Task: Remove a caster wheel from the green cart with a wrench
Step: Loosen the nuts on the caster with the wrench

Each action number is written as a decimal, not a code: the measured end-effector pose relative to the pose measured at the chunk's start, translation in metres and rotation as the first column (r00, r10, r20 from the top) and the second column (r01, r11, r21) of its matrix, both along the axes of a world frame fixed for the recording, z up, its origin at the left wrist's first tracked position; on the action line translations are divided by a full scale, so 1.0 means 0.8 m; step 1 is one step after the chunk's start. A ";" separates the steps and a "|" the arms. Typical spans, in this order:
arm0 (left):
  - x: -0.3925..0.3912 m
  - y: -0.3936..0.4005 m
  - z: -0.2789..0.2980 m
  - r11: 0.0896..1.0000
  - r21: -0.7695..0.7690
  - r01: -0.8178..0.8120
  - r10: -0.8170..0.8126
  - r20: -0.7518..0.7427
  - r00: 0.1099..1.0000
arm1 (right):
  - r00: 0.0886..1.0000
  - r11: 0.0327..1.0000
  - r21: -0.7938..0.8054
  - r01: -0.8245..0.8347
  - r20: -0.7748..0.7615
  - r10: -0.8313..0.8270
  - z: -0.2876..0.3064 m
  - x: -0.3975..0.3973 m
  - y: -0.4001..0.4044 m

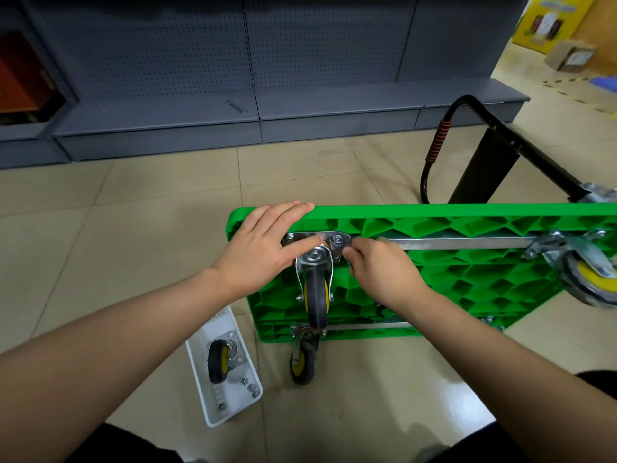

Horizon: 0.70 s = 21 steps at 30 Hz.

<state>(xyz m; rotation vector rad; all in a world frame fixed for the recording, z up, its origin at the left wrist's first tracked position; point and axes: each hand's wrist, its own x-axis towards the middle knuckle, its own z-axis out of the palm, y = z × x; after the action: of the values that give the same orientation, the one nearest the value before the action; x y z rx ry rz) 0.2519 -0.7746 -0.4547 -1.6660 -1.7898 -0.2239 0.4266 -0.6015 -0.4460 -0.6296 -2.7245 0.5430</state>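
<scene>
tiled floor (167,202) holds the upturned green cart (434,279); my left hand (263,248) lies flat steadying the caster wheel (317,302), right hand (384,272) pinches its bolt (338,242), which i'd unscrew next.

Shop floor, grey pegboard shelving (233,61), beige tiled floor (133,195), cardboard box (569,56)
</scene>
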 end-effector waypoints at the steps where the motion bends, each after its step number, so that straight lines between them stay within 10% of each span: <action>1: 0.000 0.000 0.000 1.000 -0.002 0.001 -0.001 0.000 1.000 | 1.000 0.993 0.120 -0.011 0.009 0.010 0.006 0.002 0.001; 4: 0.000 -0.001 0.001 1.000 -0.005 0.003 -0.003 0.002 1.000 | 0.995 0.879 0.468 -0.094 0.075 0.067 0.026 0.007 0.000; 8: 0.001 -0.001 0.001 1.000 -0.009 0.003 -0.003 -0.006 1.000 | 0.997 0.837 0.543 -0.073 0.038 0.063 0.028 0.014 0.006; 14: 0.000 -0.002 0.002 1.000 -0.011 0.004 -0.004 -0.006 1.000 | 1.000 0.998 0.062 -0.014 0.020 0.013 0.006 0.031 0.018; 21: 0.002 -0.002 0.002 1.000 0.002 0.000 0.000 -0.004 1.000 | 1.000 0.963 -0.269 0.025 0.007 -0.024 -0.004 0.010 0.003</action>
<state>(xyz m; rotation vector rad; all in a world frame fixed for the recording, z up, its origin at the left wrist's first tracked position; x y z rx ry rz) 0.2533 -0.7761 -0.4528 -1.6643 -1.7860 -0.2220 0.4348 -0.5990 -0.4494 -0.7276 -2.6641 0.9167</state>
